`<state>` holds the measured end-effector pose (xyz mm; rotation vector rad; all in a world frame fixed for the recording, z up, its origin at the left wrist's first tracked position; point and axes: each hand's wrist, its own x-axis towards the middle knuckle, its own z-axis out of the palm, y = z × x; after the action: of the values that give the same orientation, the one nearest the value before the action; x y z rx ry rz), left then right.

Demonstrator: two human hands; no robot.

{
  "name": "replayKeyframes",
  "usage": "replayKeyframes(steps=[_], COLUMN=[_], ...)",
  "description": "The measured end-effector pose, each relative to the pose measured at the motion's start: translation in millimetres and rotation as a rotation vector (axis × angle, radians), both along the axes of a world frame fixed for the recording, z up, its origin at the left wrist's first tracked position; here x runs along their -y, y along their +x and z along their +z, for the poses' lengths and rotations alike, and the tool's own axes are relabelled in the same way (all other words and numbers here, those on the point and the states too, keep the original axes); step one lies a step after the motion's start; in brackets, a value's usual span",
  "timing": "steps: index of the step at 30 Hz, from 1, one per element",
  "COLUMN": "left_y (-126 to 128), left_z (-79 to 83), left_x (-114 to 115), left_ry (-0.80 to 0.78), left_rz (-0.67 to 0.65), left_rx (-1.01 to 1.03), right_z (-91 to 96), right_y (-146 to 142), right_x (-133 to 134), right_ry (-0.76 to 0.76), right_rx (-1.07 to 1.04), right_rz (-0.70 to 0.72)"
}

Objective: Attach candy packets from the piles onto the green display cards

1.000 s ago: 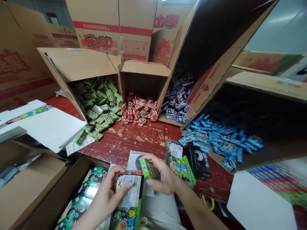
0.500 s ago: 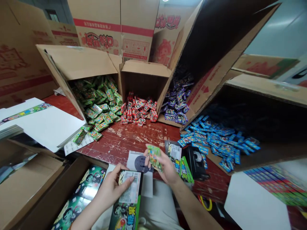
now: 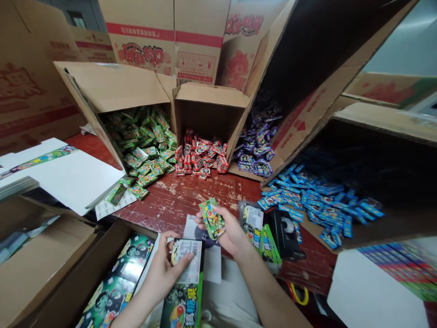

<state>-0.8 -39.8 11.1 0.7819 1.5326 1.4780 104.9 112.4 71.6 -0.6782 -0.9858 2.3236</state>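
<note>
Tipped cartons (image 3: 112,86) spill green packets (image 3: 143,150), red packets (image 3: 200,157), purple packets (image 3: 257,148) and blue packets (image 3: 317,200) onto the red table (image 3: 191,196).

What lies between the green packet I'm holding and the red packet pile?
Only bare scuffed tabletop between green packet and red packet pile, head view.

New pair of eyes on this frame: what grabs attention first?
Tipped cartons along the back of the red table spill small packets in colour-sorted heaps: green heap at left, red heap centre, purple heap beside it, blue heap at right. Up front, the right hand holds one green packet, and the left hand grips a printed box at the bottom edge.
</note>
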Motion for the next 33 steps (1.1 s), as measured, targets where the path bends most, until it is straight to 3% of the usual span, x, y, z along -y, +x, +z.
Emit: replayKeyframes(steps=[3,7,11,14,16,19,22,26,30,33], left_y=[0.5,0.1,0.7,2.8,4.6,6.2,5.9,2.3,-2.6,-2.3], left_z=[2.0,3.8,4.6,3.6,3.5,7.5,15.1,17.9,9.7,6.9], left_x=[0.2,0.3,3.6,6.0,6.1,4.4,2.7,3.2,5.7,7.2], left_ry=[0.012,0.026,0.024,0.031,0.038,0.046,0.051,0.046,0.072,0.072], left_rz=[-0.02,-0.012,0.045,0.042,0.043,0.057,0.039,0.002,-0.033,-0.052], left_rx=[0.02,0.013,0.036,0.088,0.101,0.136,0.177,0.09,-0.016,-0.019], right_z=[10.0,-9.2,-37.0,-40.2,-38.1,-38.1,-37.9,-31.5,-36.1,-45.2], right_y=[-17.4,-31.6,-17.0,0.7,7.4,9.9,11.1,15.6,20.3,22.1], right_x=[3.5,3.1,-0.7,-0.4,1.2,2.5,2.5,10.1,25.2,33.5], right_ry=[0.144,0.351,0.618,0.855,0.915,0.921,0.942,0.98,0.734,0.551], right_rx=[-0.028,0.03,0.178,0.307,0.339,0.355,0.368,0.384,0.301,0.272], right_rz=[0.005,-0.067,-0.152,-0.036,0.0,-0.018,0.069,0.107,0.185,0.165])
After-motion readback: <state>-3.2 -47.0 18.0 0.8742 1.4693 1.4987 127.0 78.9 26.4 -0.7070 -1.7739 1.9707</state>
